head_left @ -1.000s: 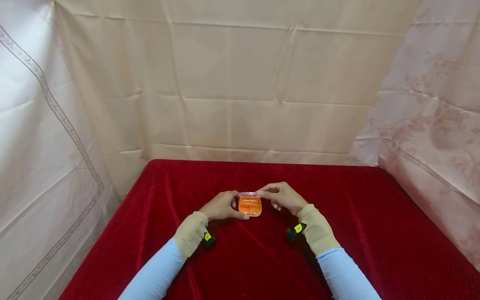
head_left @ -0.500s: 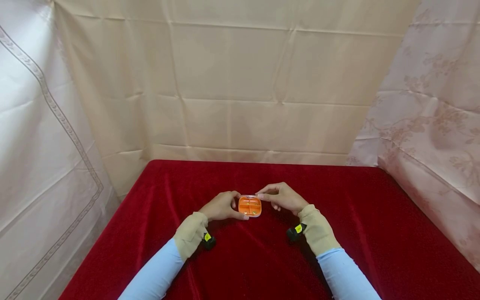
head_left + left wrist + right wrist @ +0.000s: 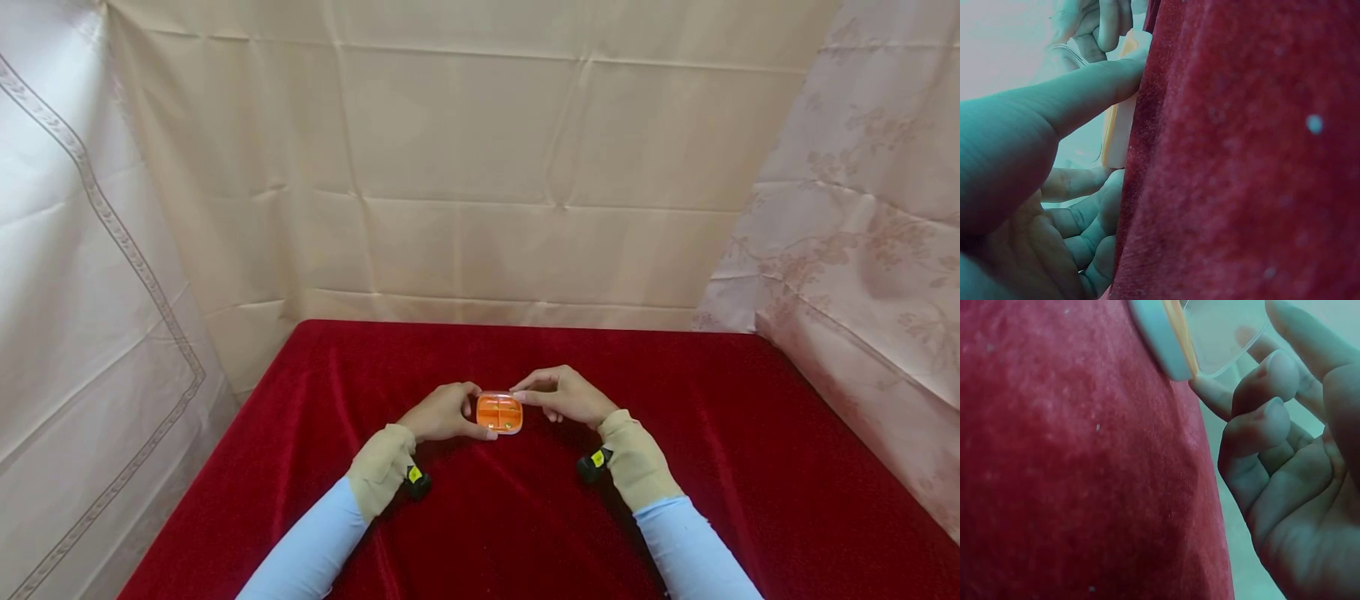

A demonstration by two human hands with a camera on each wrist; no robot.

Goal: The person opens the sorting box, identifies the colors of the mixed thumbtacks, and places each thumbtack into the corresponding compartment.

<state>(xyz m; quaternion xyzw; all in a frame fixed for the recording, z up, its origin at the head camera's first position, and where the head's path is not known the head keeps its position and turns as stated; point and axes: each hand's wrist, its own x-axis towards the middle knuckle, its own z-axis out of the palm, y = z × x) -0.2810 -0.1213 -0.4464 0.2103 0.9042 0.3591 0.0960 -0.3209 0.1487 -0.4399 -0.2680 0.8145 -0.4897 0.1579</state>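
Note:
A small pill box (image 3: 499,413) with an orange divided inside and a white base rests on the red cloth. A few tiny pale pieces lie in its compartments. My left hand (image 3: 444,412) grips the box from the left side, thumb along the near edge and fingers around the far side. The clear lid (image 3: 1222,334) stands partly raised on the box, tilted over the orange part. My right hand (image 3: 566,395) pinches the lid's edge between thumb and index finger, while its other fingers curl loosely below.
Red velvet cloth (image 3: 480,517) covers the table. A beige curtain (image 3: 465,167) hangs behind the far edge, with a pale bordered curtain (image 3: 75,292) at left and a floral one (image 3: 862,250) at right.
The clear lid has tilted down toward the orange compartments, and my right fingertips have dropped slightly with it. My left hand and the box have stayed in place.

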